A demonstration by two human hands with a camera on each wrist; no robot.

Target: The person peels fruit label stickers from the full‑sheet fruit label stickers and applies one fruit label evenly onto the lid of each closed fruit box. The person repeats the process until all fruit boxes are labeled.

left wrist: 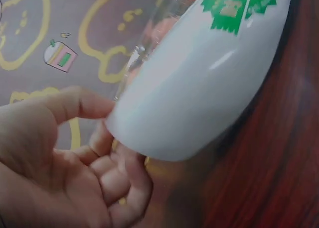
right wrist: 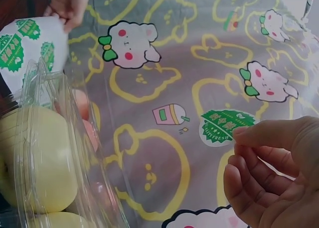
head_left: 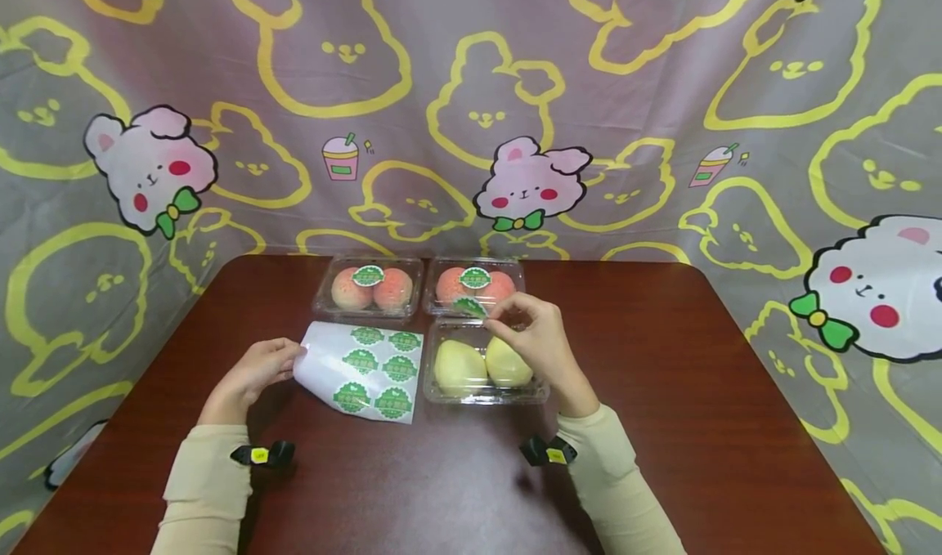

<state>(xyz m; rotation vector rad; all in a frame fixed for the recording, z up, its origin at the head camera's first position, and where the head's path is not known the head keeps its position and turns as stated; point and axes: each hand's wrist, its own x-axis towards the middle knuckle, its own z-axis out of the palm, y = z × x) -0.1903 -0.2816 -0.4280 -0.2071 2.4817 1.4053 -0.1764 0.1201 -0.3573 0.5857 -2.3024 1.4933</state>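
My left hand (head_left: 259, 373) pinches the left edge of a white sticker sheet (head_left: 324, 367), which bends up from the table and carries several green round stickers. Between thumb and fingertip, my right hand (head_left: 540, 338) pinches a single green sticker (right wrist: 224, 127) by its edge. In the head view this loose sticker is above the far rim of a clear plastic box (head_left: 436, 387) holding two yellow fruits (head_left: 459, 367). The right wrist view shows the sticker's printed face, with pale lettering across a green band. The sheet lies just left of the box.
Behind stand two clear boxes of pinkish-orange peaches, a left one (head_left: 324, 302) and a right one (head_left: 515, 273), each with a green sticker on its lid. A patterned curtain (head_left: 412, 64) hangs behind the brown table (head_left: 648, 359).
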